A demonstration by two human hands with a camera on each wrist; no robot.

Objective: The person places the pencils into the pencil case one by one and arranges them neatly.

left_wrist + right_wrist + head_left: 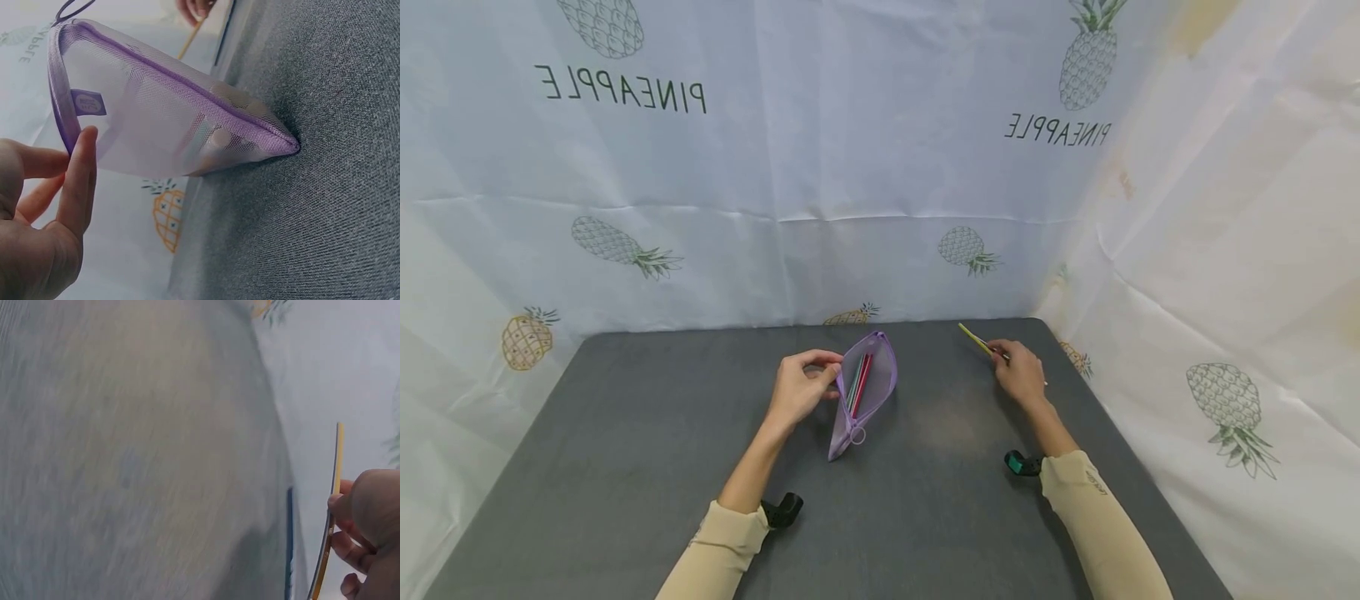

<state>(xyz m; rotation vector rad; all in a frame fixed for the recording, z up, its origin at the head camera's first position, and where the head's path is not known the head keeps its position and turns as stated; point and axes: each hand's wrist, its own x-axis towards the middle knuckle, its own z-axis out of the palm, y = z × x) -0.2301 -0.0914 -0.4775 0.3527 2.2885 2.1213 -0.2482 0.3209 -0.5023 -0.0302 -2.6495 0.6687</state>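
Note:
A purple mesh zip pouch (886, 385) stands on the table with its mouth spread apart. My left hand (797, 387) pinches the pouch's left edge between thumb and fingers. Red and green pencils (861, 385) lie inside it, and a ring pull (857, 435) hangs at the near end. Over at the right, my right hand (1021, 375) pinches a yellow pencil (974, 339), raised a little off the table in the right wrist view. Beside that pencil, a dark blue pencil (289, 540) lies near the table edge; in the head view the hand mostly hides it.
A dark grey table (625, 433) carries everything. White curtains (865, 150) printed with pineapples hang behind it and along the right side. Black wrist-worn devices (784, 510) sit on both wrists.

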